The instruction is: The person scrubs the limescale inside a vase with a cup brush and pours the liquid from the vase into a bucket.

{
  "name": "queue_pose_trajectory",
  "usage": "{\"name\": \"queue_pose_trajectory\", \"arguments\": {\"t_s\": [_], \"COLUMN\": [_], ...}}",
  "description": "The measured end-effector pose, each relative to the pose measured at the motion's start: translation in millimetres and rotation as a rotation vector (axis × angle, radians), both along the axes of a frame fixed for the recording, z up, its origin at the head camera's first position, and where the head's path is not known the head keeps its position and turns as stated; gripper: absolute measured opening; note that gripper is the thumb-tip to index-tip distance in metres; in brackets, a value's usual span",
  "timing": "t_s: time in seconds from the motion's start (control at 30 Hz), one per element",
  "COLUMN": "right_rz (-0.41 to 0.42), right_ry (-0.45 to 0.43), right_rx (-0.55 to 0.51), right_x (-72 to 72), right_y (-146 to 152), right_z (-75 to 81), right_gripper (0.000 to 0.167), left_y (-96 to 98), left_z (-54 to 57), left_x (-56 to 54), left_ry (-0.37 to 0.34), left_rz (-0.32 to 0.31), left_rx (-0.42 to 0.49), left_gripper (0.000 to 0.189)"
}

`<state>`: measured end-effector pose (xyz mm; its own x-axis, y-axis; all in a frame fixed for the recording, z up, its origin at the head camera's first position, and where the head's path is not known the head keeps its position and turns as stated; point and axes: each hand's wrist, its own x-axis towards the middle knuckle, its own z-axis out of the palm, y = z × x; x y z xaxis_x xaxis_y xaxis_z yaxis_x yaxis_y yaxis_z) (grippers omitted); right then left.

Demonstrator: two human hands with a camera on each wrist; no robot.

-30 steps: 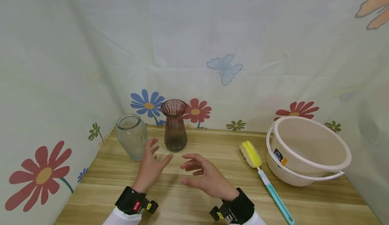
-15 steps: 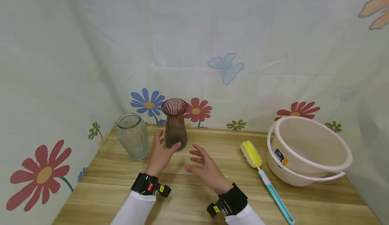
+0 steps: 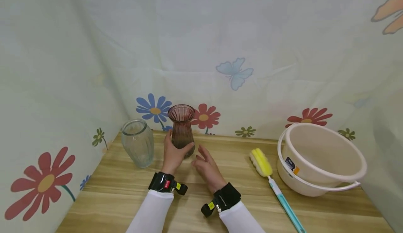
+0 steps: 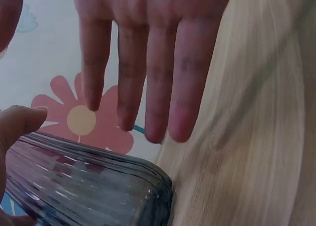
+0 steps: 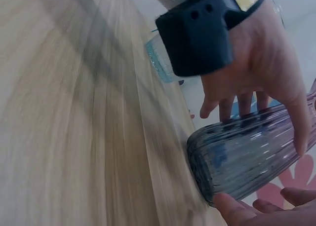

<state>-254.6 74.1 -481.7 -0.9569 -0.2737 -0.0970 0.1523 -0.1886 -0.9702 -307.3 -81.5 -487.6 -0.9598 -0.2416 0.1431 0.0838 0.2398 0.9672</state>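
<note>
A ribbed purple-grey glass vase (image 3: 182, 129) with a flared rim stands upright on the wooden table. My left hand (image 3: 174, 154) grips its lower body, thumb across the front and fingers behind the left side. In the right wrist view, that left hand (image 5: 261, 58) spans the vase (image 5: 242, 157), which has its base at the tabletop. To the right of the base is my right hand (image 3: 209, 168), its fingers reaching toward the glass. Extended fingers of the right hand (image 4: 153, 68) hang near the vase (image 4: 94, 181) in the left wrist view.
Left of the vase stands a clear glass jar (image 3: 138, 143). A yellow sponge brush (image 3: 262, 163) with a turquoise handle lies on the right of the table (image 3: 104, 191). Beside it is a cream bucket (image 3: 302, 170) with its handle lowered. A flowered curtain (image 3: 267, 96) hangs behind.
My left hand has moved forward and right from beside the clear jar and taken hold of the vase. My right hand has come closer to the vase's base.
</note>
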Motion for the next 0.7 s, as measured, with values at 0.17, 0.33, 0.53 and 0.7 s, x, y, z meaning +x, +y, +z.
{"name": "queue_pose_trajectory", "arguments": {"t_s": [0.17, 0.33, 0.53, 0.7], "right_rz": [0.008, 0.056, 0.130, 0.142], "right_ry": [-0.024, -0.020, 0.009, 0.008], "right_rx": [-0.086, -0.115, -0.116, -0.107], "right_x": [-6.2, -9.8, -13.4, -15.8], "right_y": [-8, -13, -15, -15], "right_z": [-4.5, -11.2, -15.2, -14.7], "right_gripper": [0.091, 0.086, 0.087, 0.086], "left_y": [5.5, 6.7, 5.3, 4.1], "left_z": [-2.8, -5.2, -4.1, -3.0], "left_x": [-6.3, -10.9, -14.6, -16.5], "left_ry": [0.013, 0.038, 0.066, 0.066], "left_rz": [0.012, 0.027, 0.051, 0.053], "left_rx": [0.017, 0.010, 0.026, 0.026], "left_gripper": [0.113, 0.110, 0.106, 0.104]}}
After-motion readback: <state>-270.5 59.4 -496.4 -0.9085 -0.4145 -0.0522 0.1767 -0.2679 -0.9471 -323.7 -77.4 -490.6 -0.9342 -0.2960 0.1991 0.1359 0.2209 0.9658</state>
